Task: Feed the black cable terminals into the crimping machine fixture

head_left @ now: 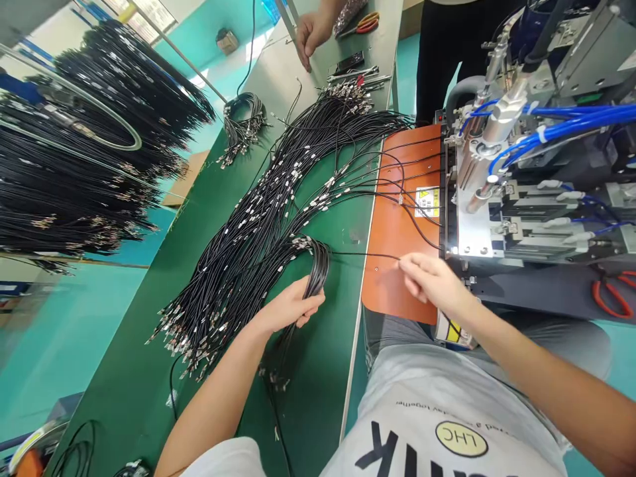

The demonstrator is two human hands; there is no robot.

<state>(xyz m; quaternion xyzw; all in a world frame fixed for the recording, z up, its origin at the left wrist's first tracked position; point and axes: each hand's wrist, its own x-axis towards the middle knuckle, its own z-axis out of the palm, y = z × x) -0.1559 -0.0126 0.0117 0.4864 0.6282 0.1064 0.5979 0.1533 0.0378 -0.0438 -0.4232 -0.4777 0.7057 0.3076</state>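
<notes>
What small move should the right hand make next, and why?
The right hand pinches one cable running from the bundle in the left hand, its end just short of the machine. So probably feed that end rightward, toward the lit front.

Bright, even indoor light; daylight glare from windows (149, 23) at top left. Small lamp glow on machine face (453, 250). Soft faint shadows on green table (318, 384). Strong wide-angle bend at edges; lower left corner smeared; centre sharp
</notes>
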